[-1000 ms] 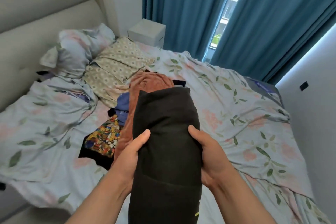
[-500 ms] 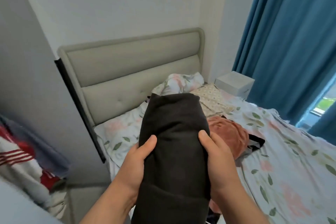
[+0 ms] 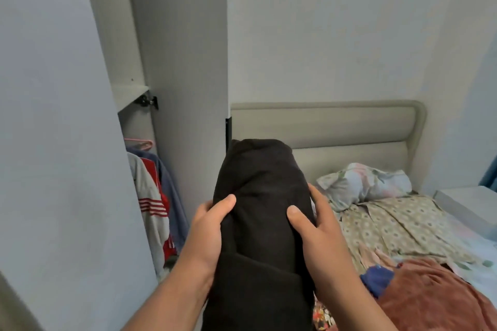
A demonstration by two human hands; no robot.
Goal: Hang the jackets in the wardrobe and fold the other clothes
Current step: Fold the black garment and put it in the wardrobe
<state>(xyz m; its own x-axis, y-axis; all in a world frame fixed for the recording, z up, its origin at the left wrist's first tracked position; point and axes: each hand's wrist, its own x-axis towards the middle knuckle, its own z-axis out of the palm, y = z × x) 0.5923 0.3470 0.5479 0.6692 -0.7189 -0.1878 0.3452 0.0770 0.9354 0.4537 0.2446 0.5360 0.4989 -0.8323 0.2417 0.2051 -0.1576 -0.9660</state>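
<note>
The folded black garment (image 3: 261, 226) is held up in the air in front of the person, between the open wardrobe (image 3: 183, 75) on the left and the bed (image 3: 349, 153) on the right. The left hand (image 3: 207, 234) grips its left side and the right hand (image 3: 320, 234) its right, thumbs pressed on top. A white-and-red jacket (image 3: 152, 209) hangs inside the wardrobe, and a rust-brown garment (image 3: 435, 295) lies on the bed.

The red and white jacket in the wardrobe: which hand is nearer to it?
Left. The left hand grips the folded black garment on the side facing the jacket; the right hand grips its far side, toward the bed.
</note>
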